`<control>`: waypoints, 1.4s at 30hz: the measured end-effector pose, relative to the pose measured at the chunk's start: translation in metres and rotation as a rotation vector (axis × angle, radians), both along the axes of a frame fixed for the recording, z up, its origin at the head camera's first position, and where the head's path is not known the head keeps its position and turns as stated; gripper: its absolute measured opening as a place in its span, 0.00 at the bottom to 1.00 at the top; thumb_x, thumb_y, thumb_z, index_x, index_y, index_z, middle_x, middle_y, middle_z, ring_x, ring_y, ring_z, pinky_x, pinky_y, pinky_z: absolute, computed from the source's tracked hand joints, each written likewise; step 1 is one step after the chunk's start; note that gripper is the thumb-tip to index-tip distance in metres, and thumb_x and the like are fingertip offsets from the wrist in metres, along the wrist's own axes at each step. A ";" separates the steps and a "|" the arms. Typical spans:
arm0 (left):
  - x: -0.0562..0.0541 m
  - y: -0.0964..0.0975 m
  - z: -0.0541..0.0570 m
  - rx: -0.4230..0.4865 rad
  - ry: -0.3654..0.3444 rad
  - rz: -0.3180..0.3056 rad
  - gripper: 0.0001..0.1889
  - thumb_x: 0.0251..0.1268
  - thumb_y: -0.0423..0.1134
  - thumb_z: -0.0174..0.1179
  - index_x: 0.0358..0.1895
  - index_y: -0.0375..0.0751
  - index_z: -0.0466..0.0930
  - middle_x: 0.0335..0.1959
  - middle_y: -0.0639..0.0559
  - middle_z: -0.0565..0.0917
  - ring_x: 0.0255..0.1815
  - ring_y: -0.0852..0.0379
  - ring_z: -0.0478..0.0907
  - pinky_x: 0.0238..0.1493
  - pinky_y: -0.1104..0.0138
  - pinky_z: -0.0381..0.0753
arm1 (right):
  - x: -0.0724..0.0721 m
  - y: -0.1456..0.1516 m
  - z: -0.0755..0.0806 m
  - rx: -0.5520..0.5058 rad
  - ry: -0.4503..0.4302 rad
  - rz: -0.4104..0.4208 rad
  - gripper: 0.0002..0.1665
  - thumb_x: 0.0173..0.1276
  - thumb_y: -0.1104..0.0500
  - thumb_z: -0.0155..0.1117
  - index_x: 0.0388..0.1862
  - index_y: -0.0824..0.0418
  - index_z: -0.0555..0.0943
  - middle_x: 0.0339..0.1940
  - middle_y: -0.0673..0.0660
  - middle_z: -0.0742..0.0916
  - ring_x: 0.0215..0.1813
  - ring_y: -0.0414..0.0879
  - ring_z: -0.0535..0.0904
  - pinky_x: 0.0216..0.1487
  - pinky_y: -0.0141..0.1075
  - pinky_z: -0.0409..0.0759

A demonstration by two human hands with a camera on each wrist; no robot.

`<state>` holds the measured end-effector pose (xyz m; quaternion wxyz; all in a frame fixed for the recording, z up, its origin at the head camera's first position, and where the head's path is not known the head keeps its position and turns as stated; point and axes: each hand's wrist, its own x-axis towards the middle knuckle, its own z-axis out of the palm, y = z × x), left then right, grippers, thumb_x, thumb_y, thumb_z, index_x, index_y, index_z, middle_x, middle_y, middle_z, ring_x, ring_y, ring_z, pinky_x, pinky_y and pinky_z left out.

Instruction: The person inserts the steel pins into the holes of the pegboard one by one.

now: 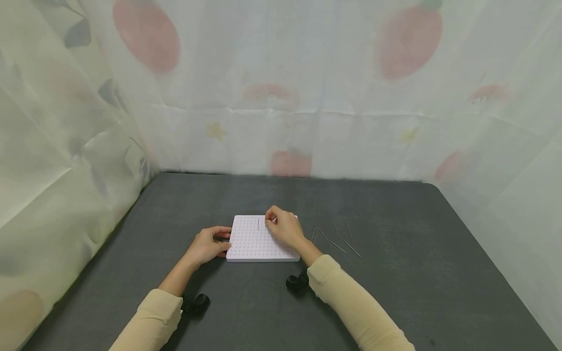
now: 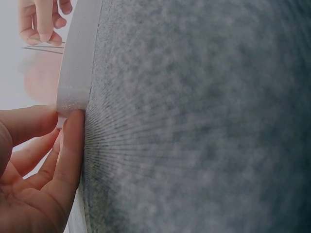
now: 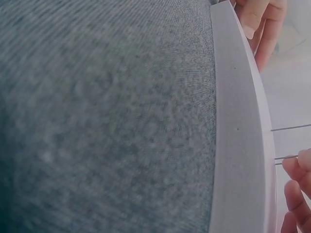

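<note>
A white pegboard (image 1: 250,246) dotted with rows of small holes lies flat on the dark table. My left hand (image 1: 210,245) holds its left edge, the thumb at the upper edge and a finger along the side wall in the left wrist view. Over the board's far part, my right hand (image 1: 286,228) pinches a thin metal pin (image 3: 290,157), whose lower end meets the board. Another thin pin (image 1: 258,224) stands upright left of those fingers. A further pin (image 3: 279,164) shows close beside the pinched one, partly hidden by the fingertips.
Several loose thin metal pins (image 1: 325,237) lie scattered on the table (image 1: 395,273) right of the board. Both wrists carry black devices (image 1: 196,304) on their undersides. Patterned curtains (image 1: 333,141) hang behind the table and along its sides.
</note>
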<state>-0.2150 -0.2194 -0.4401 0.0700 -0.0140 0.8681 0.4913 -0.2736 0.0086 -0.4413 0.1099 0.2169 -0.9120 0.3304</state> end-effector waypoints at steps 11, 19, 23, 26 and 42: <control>-0.001 0.001 -0.001 0.008 0.005 -0.007 0.24 0.55 0.27 0.60 0.58 0.31 0.70 0.50 0.36 0.76 0.36 0.55 0.80 0.31 0.65 0.84 | 0.000 0.000 -0.001 0.018 -0.010 0.013 0.04 0.59 0.61 0.61 0.32 0.53 0.78 0.30 0.46 0.84 0.31 0.37 0.77 0.29 0.28 0.73; 0.001 0.001 -0.001 0.009 0.018 -0.012 0.24 0.55 0.28 0.60 0.58 0.30 0.70 0.48 0.36 0.76 0.35 0.55 0.80 0.30 0.65 0.84 | 0.002 0.006 0.005 0.051 -0.048 0.008 0.04 0.63 0.59 0.60 0.36 0.52 0.78 0.32 0.45 0.84 0.34 0.38 0.78 0.35 0.31 0.75; 0.000 0.001 -0.001 0.015 0.014 -0.009 0.24 0.55 0.28 0.60 0.58 0.30 0.70 0.49 0.36 0.76 0.35 0.55 0.80 0.30 0.64 0.84 | 0.002 0.012 0.010 0.064 -0.059 0.025 0.04 0.63 0.58 0.59 0.38 0.52 0.78 0.35 0.46 0.84 0.35 0.38 0.78 0.35 0.31 0.76; 0.000 0.001 -0.001 0.021 0.013 -0.008 0.24 0.55 0.27 0.60 0.58 0.30 0.71 0.49 0.36 0.77 0.36 0.54 0.80 0.31 0.64 0.84 | 0.003 0.019 0.014 0.075 -0.047 0.034 0.04 0.63 0.59 0.60 0.38 0.52 0.78 0.36 0.47 0.85 0.35 0.39 0.78 0.35 0.31 0.76; -0.002 0.001 0.000 0.023 0.005 0.003 0.24 0.54 0.27 0.61 0.57 0.31 0.71 0.48 0.36 0.77 0.35 0.55 0.80 0.31 0.64 0.84 | 0.006 0.057 0.023 0.045 -0.020 0.041 0.04 0.62 0.60 0.61 0.37 0.54 0.79 0.33 0.47 0.84 0.36 0.41 0.79 0.35 0.34 0.77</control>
